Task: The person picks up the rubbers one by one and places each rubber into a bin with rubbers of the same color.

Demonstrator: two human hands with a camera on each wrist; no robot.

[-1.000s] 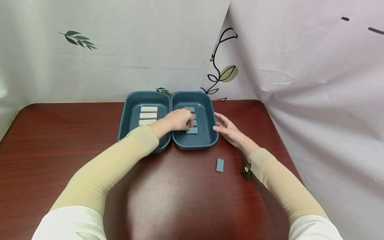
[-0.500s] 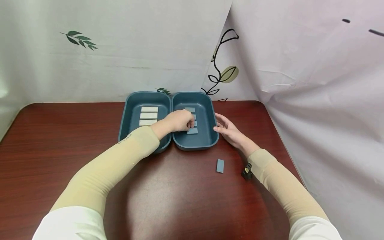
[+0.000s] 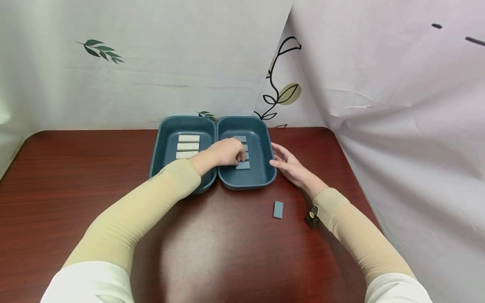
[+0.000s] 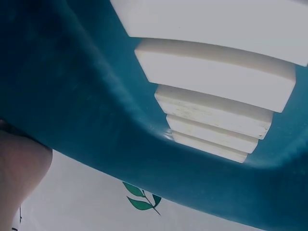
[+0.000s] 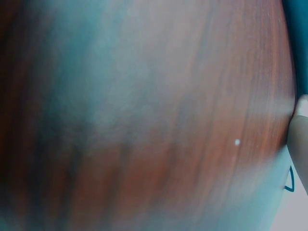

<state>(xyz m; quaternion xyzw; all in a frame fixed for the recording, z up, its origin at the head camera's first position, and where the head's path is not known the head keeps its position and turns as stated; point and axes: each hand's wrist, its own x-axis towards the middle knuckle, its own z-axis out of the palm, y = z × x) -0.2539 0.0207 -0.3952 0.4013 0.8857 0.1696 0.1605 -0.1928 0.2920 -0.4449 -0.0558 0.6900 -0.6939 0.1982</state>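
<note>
My left hand (image 3: pixel 227 151) reaches into the right-hand dark blue tray (image 3: pixel 246 185). Its curled fingers pinch the left end of the nearest blue-grey block (image 3: pixel 243 166); the fingertips are partly hidden. More blue-grey blocks (image 3: pixel 240 138) lie in a column there, partly behind the hand. Outside that tray, my right hand (image 3: pixel 289 165) rests its loosely extended fingers and thumb against the right wall. A loose blue-grey block (image 3: pixel 278 209) lies on the table in front. In the left wrist view, part of the left hand (image 4: pixel 21 168) shows beside the tray holding white blocks.
The left-hand dark blue tray (image 3: pixel 154 155) stands against the other one and holds several white blocks (image 3: pixel 188 146) in a column. My left forearm crosses over it. Both trays stand near the back edge of the brown table (image 3: pixel 87 168), before a white curtain (image 3: pixel 170 63).
</note>
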